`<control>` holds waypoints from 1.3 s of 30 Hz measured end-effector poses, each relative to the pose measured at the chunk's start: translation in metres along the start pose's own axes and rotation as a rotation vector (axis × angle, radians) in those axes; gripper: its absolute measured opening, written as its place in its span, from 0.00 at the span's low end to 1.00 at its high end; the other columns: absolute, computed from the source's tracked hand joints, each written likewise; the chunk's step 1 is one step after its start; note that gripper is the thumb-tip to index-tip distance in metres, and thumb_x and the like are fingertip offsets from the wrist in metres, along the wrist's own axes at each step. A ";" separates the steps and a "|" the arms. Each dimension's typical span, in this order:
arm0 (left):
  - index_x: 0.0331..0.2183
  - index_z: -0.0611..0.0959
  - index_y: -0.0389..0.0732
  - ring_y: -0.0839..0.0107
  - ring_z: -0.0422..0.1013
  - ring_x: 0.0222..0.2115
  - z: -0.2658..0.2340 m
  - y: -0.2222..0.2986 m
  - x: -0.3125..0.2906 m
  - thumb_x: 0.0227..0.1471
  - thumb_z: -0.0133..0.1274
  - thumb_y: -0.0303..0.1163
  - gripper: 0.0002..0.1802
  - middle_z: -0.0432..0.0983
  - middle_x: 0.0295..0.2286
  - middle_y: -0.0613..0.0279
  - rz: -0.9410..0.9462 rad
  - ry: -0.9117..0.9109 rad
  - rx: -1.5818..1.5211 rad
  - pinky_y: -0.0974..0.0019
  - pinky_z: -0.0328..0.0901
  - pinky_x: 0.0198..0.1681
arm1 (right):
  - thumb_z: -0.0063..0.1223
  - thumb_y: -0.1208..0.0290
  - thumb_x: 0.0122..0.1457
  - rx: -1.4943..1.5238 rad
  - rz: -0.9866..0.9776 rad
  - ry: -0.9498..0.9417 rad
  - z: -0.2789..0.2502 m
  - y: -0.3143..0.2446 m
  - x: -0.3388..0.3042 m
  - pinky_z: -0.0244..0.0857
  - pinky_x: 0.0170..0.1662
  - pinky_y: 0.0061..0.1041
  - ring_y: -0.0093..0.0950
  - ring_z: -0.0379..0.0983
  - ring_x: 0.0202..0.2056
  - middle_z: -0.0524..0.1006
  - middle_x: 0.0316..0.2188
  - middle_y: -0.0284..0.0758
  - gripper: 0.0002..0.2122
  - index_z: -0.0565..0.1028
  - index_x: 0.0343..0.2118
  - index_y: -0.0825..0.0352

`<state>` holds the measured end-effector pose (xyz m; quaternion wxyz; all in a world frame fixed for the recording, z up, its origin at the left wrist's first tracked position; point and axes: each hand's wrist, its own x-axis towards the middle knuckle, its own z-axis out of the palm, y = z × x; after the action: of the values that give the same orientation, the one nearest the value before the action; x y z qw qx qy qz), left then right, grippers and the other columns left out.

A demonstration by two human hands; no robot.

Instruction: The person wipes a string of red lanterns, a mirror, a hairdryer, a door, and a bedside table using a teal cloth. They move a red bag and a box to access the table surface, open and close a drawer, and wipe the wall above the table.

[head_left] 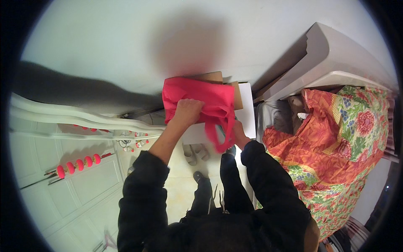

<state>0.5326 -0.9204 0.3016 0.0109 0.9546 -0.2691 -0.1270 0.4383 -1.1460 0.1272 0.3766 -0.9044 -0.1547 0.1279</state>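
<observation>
A bright red cloth tote bag lies bunched over a cardboard box on a white-topped stand by the wall. My left hand is closed in a fist on the bag's near edge, gripping the fabric. One looped strap hangs toward me, its lower end slightly blurred. My right hand is just right of that strap, at the bag's right side. Its fingers are mostly hidden, and something dark greenish shows beside them, too little to name.
On the right, a bed with a pale headboard carries a red and floral quilt. Grey slippers lie on the floor below the stand. A white panelled wardrobe with red lantern-shaped ornaments is at left.
</observation>
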 end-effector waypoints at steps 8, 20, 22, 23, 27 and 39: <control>0.46 0.82 0.51 0.50 0.76 0.41 0.088 -0.003 0.026 0.45 0.53 0.29 0.22 0.65 0.57 0.49 -0.280 -0.060 -0.195 0.50 0.72 0.43 | 0.52 0.73 0.61 0.176 -0.080 0.502 -0.054 -0.071 -0.024 0.71 0.42 0.33 0.42 0.77 0.41 0.78 0.40 0.44 0.10 0.76 0.44 0.66; 0.57 0.73 0.41 0.51 0.58 0.61 -0.012 -0.021 0.003 0.50 0.57 0.44 0.34 0.61 0.59 0.44 -0.308 -0.292 -1.122 0.52 0.55 0.62 | 0.62 0.47 0.49 -0.244 0.149 -0.038 -0.096 -0.073 0.083 0.73 0.43 0.41 0.47 0.78 0.40 0.65 0.60 0.48 0.41 0.55 0.66 0.47; 0.59 0.69 0.40 0.52 0.51 0.64 0.005 -0.047 -0.001 0.50 0.55 0.51 0.39 0.59 0.60 0.44 -0.281 0.128 -0.383 0.51 0.46 0.65 | 0.62 0.45 0.48 -0.260 0.157 -0.094 -0.094 -0.074 0.088 0.73 0.44 0.41 0.48 0.77 0.41 0.64 0.60 0.49 0.43 0.54 0.66 0.48; 0.61 0.67 0.40 0.52 0.48 0.65 0.018 -0.054 -0.001 0.50 0.54 0.54 0.42 0.58 0.61 0.45 -0.258 0.324 -0.011 0.51 0.41 0.67 | 0.61 0.44 0.48 -0.296 0.164 -0.135 -0.094 -0.074 0.089 0.72 0.45 0.42 0.48 0.77 0.42 0.64 0.61 0.50 0.43 0.54 0.66 0.49; 0.62 0.64 0.42 0.44 0.46 0.65 0.088 -0.052 -0.015 0.49 0.53 0.59 0.46 0.54 0.62 0.43 -0.347 0.054 0.066 0.46 0.41 0.66 | 0.59 0.41 0.47 -0.425 0.174 -0.296 -0.093 -0.075 0.100 0.71 0.48 0.42 0.47 0.76 0.46 0.65 0.60 0.51 0.45 0.53 0.67 0.53; 0.55 0.73 0.30 0.41 0.53 0.62 0.126 -0.028 0.023 0.55 0.44 0.43 0.32 0.61 0.58 0.36 -0.317 -0.320 0.376 0.38 0.36 0.67 | 0.46 0.35 0.54 -0.409 0.261 -0.606 -0.066 -0.054 0.149 0.66 0.53 0.43 0.47 0.75 0.48 0.77 0.47 0.48 0.42 0.60 0.62 0.66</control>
<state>0.5343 -0.9020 0.1715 -0.2286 0.9379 -0.1337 -0.2242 0.5886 -1.0961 0.1944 0.1060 -0.8941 -0.1647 0.4027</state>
